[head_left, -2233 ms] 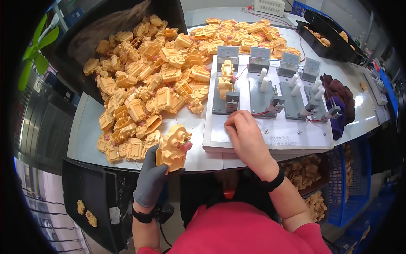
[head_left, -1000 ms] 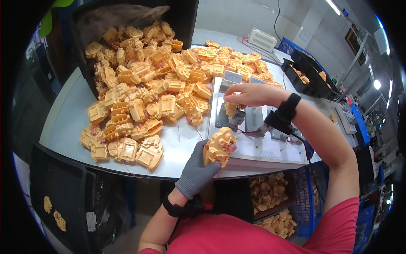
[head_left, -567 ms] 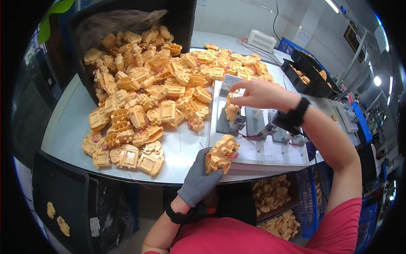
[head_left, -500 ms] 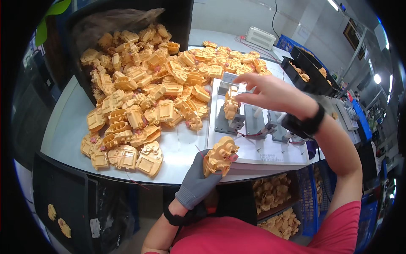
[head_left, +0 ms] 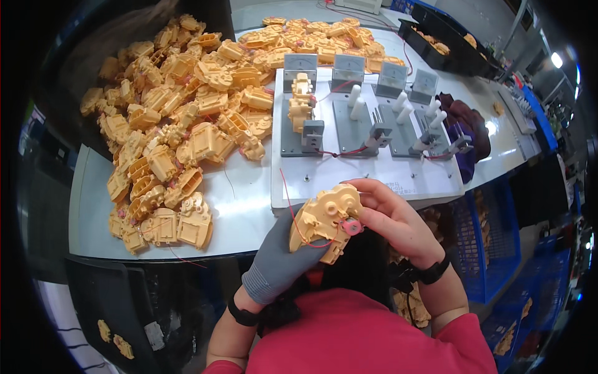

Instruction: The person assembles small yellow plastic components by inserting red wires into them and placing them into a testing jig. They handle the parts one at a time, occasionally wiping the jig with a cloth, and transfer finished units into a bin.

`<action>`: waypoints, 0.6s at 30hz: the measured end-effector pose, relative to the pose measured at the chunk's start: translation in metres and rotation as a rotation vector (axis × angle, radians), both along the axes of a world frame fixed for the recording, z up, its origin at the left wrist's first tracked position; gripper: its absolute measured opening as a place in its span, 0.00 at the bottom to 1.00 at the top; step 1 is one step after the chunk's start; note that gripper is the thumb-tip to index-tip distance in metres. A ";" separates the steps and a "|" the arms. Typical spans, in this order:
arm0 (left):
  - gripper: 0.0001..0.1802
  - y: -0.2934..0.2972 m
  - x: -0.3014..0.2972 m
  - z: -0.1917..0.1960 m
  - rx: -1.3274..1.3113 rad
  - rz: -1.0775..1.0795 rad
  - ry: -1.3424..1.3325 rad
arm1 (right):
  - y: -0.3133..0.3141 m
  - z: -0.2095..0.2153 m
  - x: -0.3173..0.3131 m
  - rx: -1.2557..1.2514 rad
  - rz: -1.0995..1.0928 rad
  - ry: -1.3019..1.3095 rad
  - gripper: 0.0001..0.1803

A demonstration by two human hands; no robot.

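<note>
My left hand, in a grey glove, grips a yellow plastic housing in front of the bench edge. A pink round part with a thin red wire sits on the housing. My bare right hand closes its thumb and fingers on the housing's right side. Just beyond is a white test board with several grey fixtures, white pegs and small meters. Another yellow housing stands upright on the leftmost fixture. Parts of my left fingers are hidden behind the held housing.
A large heap of yellow housings covers the bench's left side, spilling from a black bin. More housings lie behind the board. A dark cloth rests at the board's right. Blue crates stand below right.
My right hand has come back from the leftmost fixture to the held housing. The housing has turned in my left hand, and the view has shifted.
</note>
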State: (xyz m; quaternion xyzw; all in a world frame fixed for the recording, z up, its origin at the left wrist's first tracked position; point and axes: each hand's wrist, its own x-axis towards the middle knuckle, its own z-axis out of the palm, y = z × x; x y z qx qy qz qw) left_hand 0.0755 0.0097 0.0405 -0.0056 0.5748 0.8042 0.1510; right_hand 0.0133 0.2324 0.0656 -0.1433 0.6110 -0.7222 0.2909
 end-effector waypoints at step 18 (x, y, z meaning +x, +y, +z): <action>0.28 0.024 -0.004 0.004 -0.003 0.088 -0.121 | 0.018 -0.035 0.005 -0.255 -0.221 -0.167 0.28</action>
